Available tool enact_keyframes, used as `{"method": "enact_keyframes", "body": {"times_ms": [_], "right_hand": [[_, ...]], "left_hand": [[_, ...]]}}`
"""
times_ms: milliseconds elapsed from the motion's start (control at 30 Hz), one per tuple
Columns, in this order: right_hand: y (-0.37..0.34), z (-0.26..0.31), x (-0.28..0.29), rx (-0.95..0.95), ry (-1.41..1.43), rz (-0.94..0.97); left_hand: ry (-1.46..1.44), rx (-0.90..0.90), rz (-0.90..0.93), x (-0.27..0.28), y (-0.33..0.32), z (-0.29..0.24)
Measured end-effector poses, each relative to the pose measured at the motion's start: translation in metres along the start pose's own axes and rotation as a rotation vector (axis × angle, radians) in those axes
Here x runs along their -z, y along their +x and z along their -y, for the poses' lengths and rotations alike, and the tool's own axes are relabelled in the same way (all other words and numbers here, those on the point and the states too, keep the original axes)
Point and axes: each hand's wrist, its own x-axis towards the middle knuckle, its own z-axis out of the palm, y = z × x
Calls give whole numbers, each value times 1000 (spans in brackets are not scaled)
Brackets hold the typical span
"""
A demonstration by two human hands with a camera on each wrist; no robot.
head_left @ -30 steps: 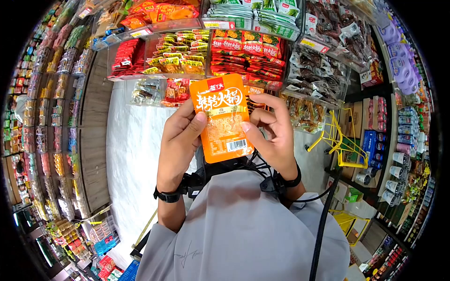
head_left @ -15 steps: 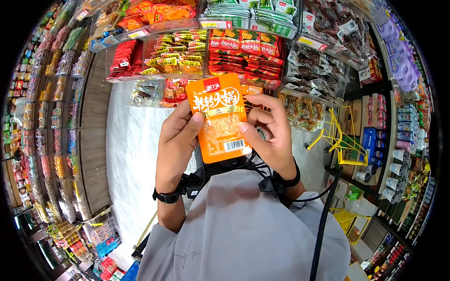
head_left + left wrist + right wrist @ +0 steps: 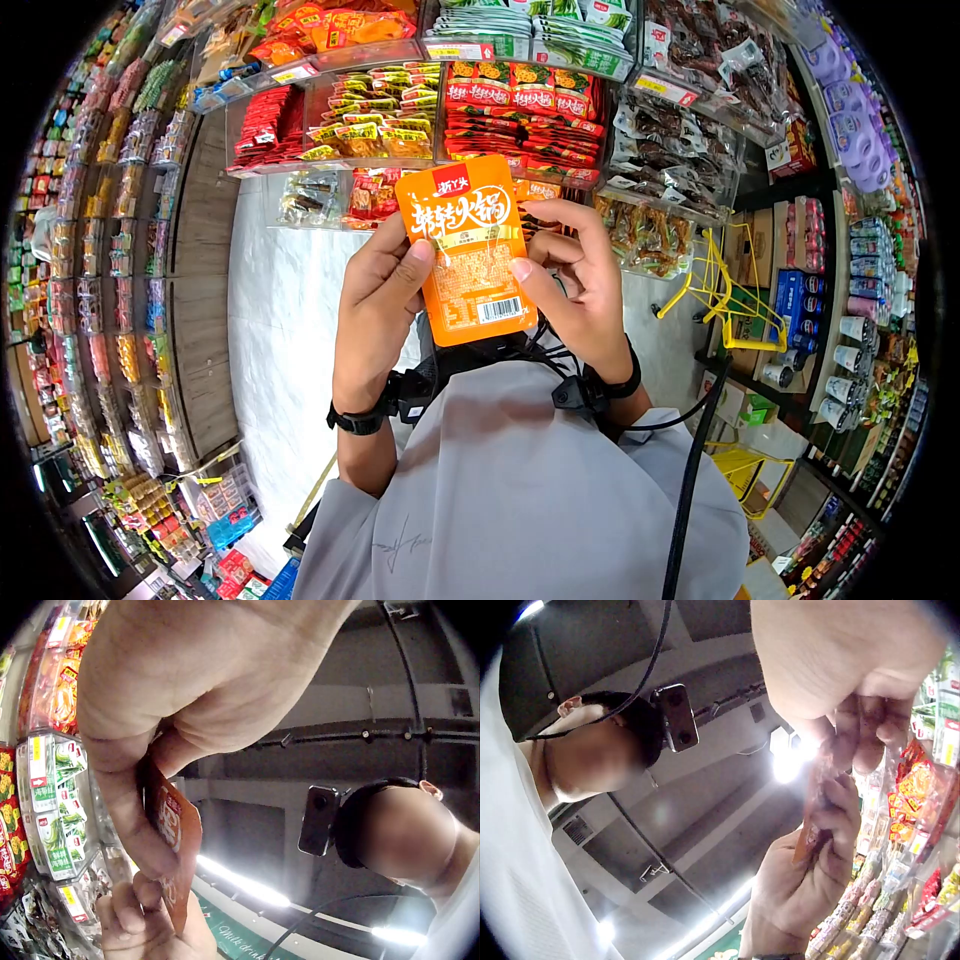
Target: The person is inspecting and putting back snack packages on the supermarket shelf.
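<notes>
An orange snack packet (image 3: 468,268) with a red logo, large white lettering and a barcode is held up in front of the person's body. The left hand (image 3: 372,305) grips its left edge, thumb flat on the printed face and fingers behind. At the opposite edge, the right hand (image 3: 588,290) pinches it with the thumb in front, the other fingers bent. Seen edge-on in the left wrist view, the thin packet (image 3: 180,825) lies between the fingers of both hands. The right wrist view also shows the packet (image 3: 807,825) from its narrow side.
Clear bins of red packets (image 3: 525,110), yellow packets (image 3: 380,110) and dark vacuum-packed snacks (image 3: 665,150) stand just beyond the hands. A yellow metal frame (image 3: 725,300) is at right. Stocked shelves (image 3: 125,260) line the left, and a black cable (image 3: 690,470) hangs at right.
The packet has shifted slightly left and tilted a little more over the last second, with the right hand following. Both hands keep the same hold.
</notes>
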Motion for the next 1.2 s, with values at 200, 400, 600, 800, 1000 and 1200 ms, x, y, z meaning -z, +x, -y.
{"method": "enact_keyframes", "body": {"times_ms": [200,400,600,800,1000,1200], "right_hand": [[-2,0,0,-38,41,-3],[-2,-1,0,-19,22,11],[-2,-2,-1,11,17,10],[-3,-2,1,34,-19,25],[-3,-3,1,51,-25,10],[-3,-5,5,77,-100,16]], "left_hand": [[-6,6,-47,-7,0,-1],[69,9,-17,6,1,4],[6,9,-115,-9,0,0],[79,1,-43,5,1,6],[23,28,-107,-4,0,4],[-9,19,-54,-6,0,4]]}}
